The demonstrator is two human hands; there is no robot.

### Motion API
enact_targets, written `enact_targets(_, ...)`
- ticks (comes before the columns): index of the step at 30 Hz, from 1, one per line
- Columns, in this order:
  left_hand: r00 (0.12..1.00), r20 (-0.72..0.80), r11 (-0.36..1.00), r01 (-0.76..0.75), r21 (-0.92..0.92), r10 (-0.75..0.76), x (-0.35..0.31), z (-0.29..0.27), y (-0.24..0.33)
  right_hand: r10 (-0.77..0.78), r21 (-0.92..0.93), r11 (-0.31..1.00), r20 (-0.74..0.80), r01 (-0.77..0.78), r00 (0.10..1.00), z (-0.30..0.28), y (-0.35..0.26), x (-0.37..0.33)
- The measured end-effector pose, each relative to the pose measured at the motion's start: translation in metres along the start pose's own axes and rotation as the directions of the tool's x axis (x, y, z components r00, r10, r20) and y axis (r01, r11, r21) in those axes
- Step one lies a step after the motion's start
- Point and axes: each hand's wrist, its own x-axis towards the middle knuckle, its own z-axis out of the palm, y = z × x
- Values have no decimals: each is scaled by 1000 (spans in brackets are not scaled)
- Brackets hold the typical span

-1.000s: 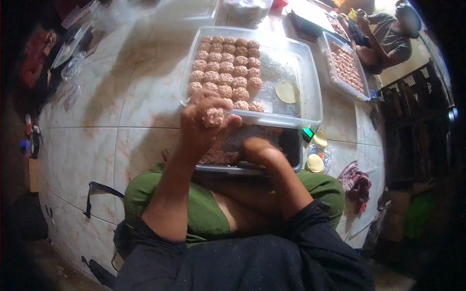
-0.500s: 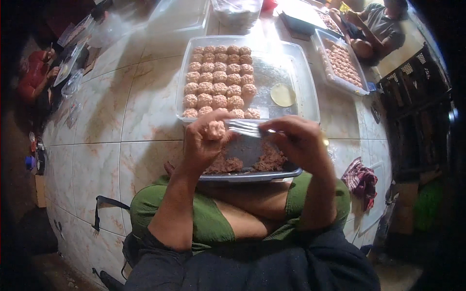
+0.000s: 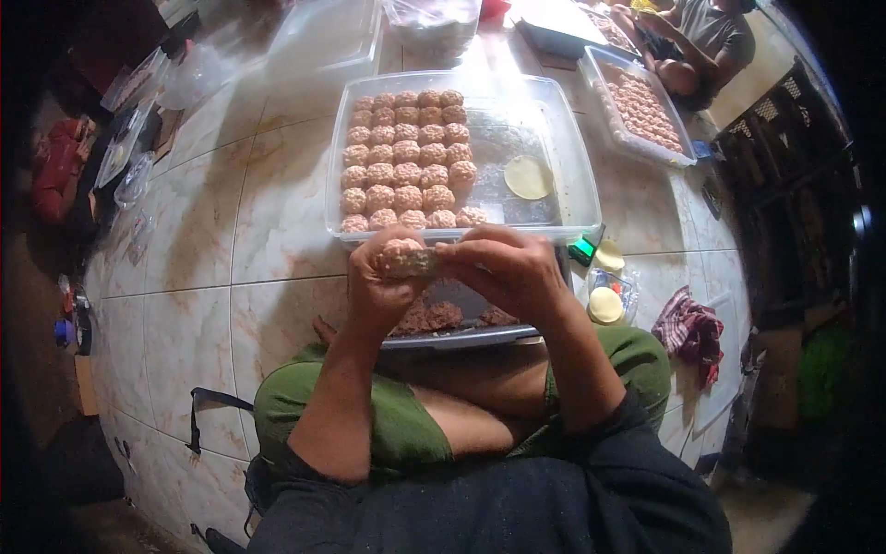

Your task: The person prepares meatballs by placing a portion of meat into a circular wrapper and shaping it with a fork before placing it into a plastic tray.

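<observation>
My left hand [image 3: 374, 294] is curled around a round, meat-filled dumpling [image 3: 401, 255], its lumpy pink top facing up. The fingers of my right hand [image 3: 515, 275] are closed on a fork [image 3: 428, 262], whose tines press at the dumpling's side; most of the fork is hidden. Below both hands, a dark tray [image 3: 461, 342] holds ground meat [image 3: 437, 317]. Just beyond stands a clear plastic container [image 3: 580, 171] with rows of dumplings [image 3: 406, 152] on its left side. On its right side lies a pale yellow round wrapper [image 3: 529, 177].
Pale round wrappers [image 3: 605, 305] and a small green-lit object [image 3: 581, 249] sit right of the tray. Further right is a checked cloth [image 3: 690, 334]. A second container of dumplings [image 3: 641, 109] stands at far right, near a seated person [image 3: 715, 46]. Another person sits at far left.
My right hand has moved left, bringing the fork from beside the dumpling up against it. The fork has turned, so its tines show less. Wrappers right of the tray are now uncovered.
</observation>
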Motion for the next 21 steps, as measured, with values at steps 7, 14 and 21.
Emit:
enact_targets(7, 985, -136, 962, -66, 265, 105, 0, 1, -5, 55, 235, 971, -60, -39, 997, -4, 0, 5)
enact_targets(14, 997, -67, 997, 44, 71, -39, 4, -2, 9, 168, 186, 968, 20, -169, 986, -4, 9, 0)
enact_targets(21, 993, -114, 1000, -7, -6, 6, 5, 0, 9, 613, 491, 636, 147, -595, 776, -3, 8, -4)
